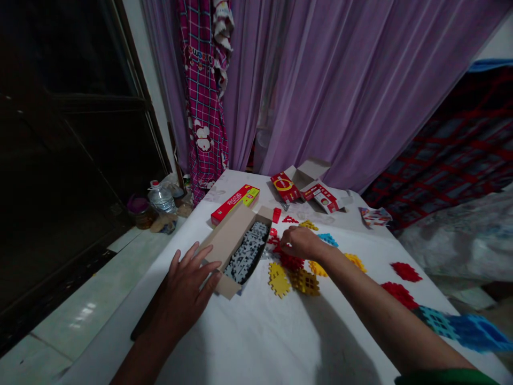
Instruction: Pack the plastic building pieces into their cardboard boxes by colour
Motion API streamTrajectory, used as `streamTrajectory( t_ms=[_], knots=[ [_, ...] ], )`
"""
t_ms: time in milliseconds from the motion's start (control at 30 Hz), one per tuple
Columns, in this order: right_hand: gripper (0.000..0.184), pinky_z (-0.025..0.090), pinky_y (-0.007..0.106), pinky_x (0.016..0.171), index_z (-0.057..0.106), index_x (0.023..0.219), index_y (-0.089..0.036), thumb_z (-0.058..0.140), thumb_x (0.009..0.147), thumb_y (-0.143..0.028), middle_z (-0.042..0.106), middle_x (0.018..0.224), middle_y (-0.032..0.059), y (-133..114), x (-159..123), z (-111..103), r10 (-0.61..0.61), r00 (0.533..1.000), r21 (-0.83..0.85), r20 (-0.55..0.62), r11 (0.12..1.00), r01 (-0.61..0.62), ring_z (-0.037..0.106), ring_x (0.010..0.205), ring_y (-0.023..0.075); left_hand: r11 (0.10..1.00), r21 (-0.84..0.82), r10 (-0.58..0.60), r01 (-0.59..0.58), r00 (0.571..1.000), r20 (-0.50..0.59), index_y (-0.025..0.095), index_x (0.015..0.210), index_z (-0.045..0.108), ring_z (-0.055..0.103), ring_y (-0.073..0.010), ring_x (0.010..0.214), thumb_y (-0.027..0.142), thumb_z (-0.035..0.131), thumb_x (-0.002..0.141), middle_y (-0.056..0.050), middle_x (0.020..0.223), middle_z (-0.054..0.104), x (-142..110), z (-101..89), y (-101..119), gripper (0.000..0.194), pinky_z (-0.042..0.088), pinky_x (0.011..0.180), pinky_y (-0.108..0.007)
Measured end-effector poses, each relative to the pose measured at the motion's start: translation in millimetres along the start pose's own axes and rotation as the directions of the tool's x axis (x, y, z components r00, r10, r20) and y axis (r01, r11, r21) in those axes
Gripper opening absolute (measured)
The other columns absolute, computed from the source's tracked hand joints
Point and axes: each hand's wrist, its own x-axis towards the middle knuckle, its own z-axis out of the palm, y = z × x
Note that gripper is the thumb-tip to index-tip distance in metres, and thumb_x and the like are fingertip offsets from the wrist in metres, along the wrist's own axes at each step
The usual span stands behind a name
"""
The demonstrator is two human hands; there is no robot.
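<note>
My left hand (191, 280) lies with fingers spread against the opened lid and near corner of a long cardboard box (230, 232). Inside the box are many small grey plastic pieces (249, 254). My right hand (300, 241) is just right of the box, its fingers curled together above red toothed plastic pieces (292, 261). Whatever the fingertips may hold is hidden. Close by lie a yellow toothed piece (278, 279), a darker yellow lattice piece (305, 282) and a small red piece (276, 215).
Behind the box rests a red and yellow carton (236, 203). Red open cartons (286, 187) stand at the back of the white-covered table (248, 337). Blue lattice pieces (438, 322) and a red piece (405, 271) lie to the right. A water bottle (161, 198) stands beyond the left edge.
</note>
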Motion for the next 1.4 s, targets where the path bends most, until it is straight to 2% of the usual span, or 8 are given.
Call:
streamTrajectory(
  t_ms=[133,400,767,900,1000,1067,1167,1400],
  knots=[
    [0.026,0.046,0.030,0.079,0.076,0.095,-0.021,0.054,0.089,-0.034,0.073,0.097,0.0103,-27.2,7.1,20.9,-0.099,0.995,-0.043,0.027,0.994,0.101,0.065,0.095,0.0233,1.000,0.006,0.006,-0.006,1.000,0.008,0.030,0.110,0.069,0.037,-0.0302,0.139,0.040,0.041,0.096,-0.004,0.138,0.058,0.1,1.8,1.1,0.033,0.024,0.113,-0.062],
    [0.028,0.049,0.030,0.077,0.075,0.098,-0.013,0.051,0.087,-0.019,0.074,0.096,0.0156,-48.3,22.4,25.6,-0.036,0.997,-0.133,0.071,0.990,0.046,0.068,0.090,0.0249,0.999,0.041,0.031,-0.030,0.999,-0.019,0.031,0.110,0.068,0.037,-0.0313,0.139,0.039,0.041,0.096,-0.004,0.137,0.058,-1.9,5.0,-4.3,0.031,0.024,0.112,-0.062],
    [0.022,0.045,0.030,0.077,0.072,0.094,-0.015,0.056,0.088,-0.029,0.071,0.097,0.0115,-28.3,1.1,10.3,-0.164,0.986,-0.108,-0.009,0.981,0.162,0.064,0.089,0.0223,0.998,0.000,0.064,-0.064,0.998,-0.009,0.031,0.109,0.069,0.040,-0.0302,0.137,0.039,0.041,0.095,-0.004,0.135,0.060,8.0,14.6,5.5,0.032,0.026,0.111,-0.063],
    [0.020,0.042,0.028,0.076,0.072,0.092,-0.016,0.053,0.088,-0.022,0.071,0.094,0.0107,-7.5,-11.5,-8.7,-0.106,0.994,-0.117,-0.039,0.988,0.101,0.062,0.088,0.0200,0.997,-0.017,0.075,-0.075,0.997,-0.016,0.032,0.111,0.068,0.039,-0.0295,0.138,0.038,0.043,0.095,-0.003,0.135,0.060,7.8,19.6,6.8,0.030,0.025,0.111,-0.062],
    [0.020,0.041,0.028,0.077,0.072,0.096,-0.017,0.053,0.088,-0.019,0.070,0.095,0.0103,11.6,-12.8,-31.1,-0.031,0.989,-0.121,-0.144,0.993,0.013,0.061,0.088,0.0192,0.996,-0.024,0.089,-0.089,0.996,-0.009,0.032,0.112,0.067,0.040,-0.0285,0.137,0.036,0.044,0.095,-0.003,0.136,0.059,5.9,24.3,6.1,0.030,0.024,0.113,-0.061],
    [0.021,0.041,0.028,0.078,0.071,0.099,-0.018,0.054,0.088,-0.020,0.070,0.096,0.0097,17.0,-4.8,-44.3,-0.030,0.980,-0.135,-0.196,0.991,0.004,0.061,0.089,0.0194,0.995,-0.021,0.093,-0.093,0.996,0.002,0.031,0.112,0.067,0.041,-0.0283,0.136,0.035,0.045,0.094,-0.004,0.136,0.059,5.3,27.0,5.7,0.029,0.025,0.113,-0.060],
    [0.021,0.041,0.030,0.078,0.071,0.098,-0.017,0.052,0.090,-0.020,0.070,0.095,0.0105,9.2,18.3,-54.4,-0.119,0.976,-0.211,-0.182,0.974,0.080,0.061,0.089,0.0203,0.996,-0.010,0.087,-0.087,0.996,0.013,0.032,0.113,0.066,0.041,-0.0274,0.137,0.034,0.046,0.094,-0.003,0.136,0.059,5.4,28.8,5.1,0.028,0.025,0.114,-0.059],
    [0.021,0.044,0.030,0.077,0.071,0.097,-0.016,0.051,0.092,-0.018,0.071,0.094,0.0116,-19.0,61.7,-45.9,-0.277,0.953,-0.306,-0.121,0.924,0.230,0.062,0.090,0.0203,0.997,0.017,0.078,-0.078,0.997,-0.003,0.031,0.110,0.067,0.042,-0.0273,0.136,0.034,0.045,0.095,-0.004,0.134,0.060,5.0,21.8,0.9,0.027,0.025,0.113,-0.058]
  ],
)
